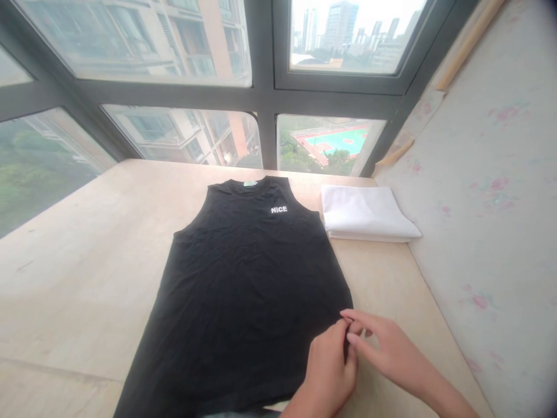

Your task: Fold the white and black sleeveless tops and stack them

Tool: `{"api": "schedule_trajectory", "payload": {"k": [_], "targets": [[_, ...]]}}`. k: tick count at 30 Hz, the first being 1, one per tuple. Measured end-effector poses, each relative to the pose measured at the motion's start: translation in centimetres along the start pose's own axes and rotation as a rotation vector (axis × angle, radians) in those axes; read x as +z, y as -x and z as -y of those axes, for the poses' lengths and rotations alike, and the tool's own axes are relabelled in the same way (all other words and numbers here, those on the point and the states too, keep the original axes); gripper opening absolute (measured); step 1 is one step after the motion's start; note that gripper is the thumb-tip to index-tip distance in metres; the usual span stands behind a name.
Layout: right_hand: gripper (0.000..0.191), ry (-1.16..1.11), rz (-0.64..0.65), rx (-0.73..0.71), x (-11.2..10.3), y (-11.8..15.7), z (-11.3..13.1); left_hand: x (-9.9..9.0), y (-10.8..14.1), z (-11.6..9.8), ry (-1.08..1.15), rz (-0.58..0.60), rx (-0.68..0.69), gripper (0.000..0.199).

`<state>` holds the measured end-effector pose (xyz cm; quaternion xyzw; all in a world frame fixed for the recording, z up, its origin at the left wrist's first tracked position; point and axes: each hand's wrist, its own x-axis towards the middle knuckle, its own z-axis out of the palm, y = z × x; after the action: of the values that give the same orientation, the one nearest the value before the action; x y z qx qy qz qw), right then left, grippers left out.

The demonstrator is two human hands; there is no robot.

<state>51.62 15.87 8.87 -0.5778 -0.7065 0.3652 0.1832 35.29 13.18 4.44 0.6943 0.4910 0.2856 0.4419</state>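
A black sleeveless shirt lies spread front side up, its neckline toward the windows and a white "NICE" print on the chest. Both hands meet at its right side edge, low on the body. My left hand is closed at that edge, fingers curled around the fabric. Close against it, my right hand pinches at the same edge with thumb and fingers. The fingertips overlap, so the bit of cloth between them is mostly hidden. Fine wrinkles run across the shirt, and its hem reaches the bottom of the view.
A folded white cloth rests to the right of the shirt's shoulder, near the flowered wall. The pale surface extends to dark-framed windows at the back, with buildings and a sports court outside.
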Motion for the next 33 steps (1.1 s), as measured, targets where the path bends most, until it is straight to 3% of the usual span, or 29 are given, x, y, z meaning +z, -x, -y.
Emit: {"api": "schedule_trajectory", "payload": {"k": [5, 7, 10, 14, 18, 23, 28, 33], "targets": [[0.035, 0.316, -0.124, -0.077, -2.7, -11.3, 4.9, -1.0, 1.0, 1.0, 0.011, -0.05, -0.126, 0.045], [0.035, 0.504, -0.012, -0.077, -3.3, -17.1, 7.1, -0.8, 1.3, 1.3, -0.025, 0.003, -0.132, 0.051], [0.034, 0.774, 0.1, 0.049, -3.4, -25.2, 9.0, -0.4, 1.6, 1.7, -0.123, 0.108, -0.128, 0.065], [0.046, 0.881, 0.134, 0.195, -2.7, -32.3, 8.4, 0.0, 1.7, 2.0, -0.175, 0.195, -0.151, 0.071], [0.054, 0.955, 0.225, 0.333, -1.9, -35.4, 7.1, -0.3, 1.3, 2.0, -0.1, 0.256, -0.224, 0.07], [0.043, 0.976, 0.297, 0.421, -1.7, -36.6, 7.3, -0.8, 0.8, 2.0, -0.07, 0.336, -0.257, 0.072], [0.032, 0.927, 0.271, 0.362, -2.7, -36.0, 7.6, -1.3, 1.1, 1.3, 0.001, 0.291, -0.207, 0.068], [0.021, 0.813, 0.208, 0.223, -3.5, -35.3, 9.4, -3.4, 2.9, 1.2, 0.007, 0.161, -0.169, 0.063]]}}
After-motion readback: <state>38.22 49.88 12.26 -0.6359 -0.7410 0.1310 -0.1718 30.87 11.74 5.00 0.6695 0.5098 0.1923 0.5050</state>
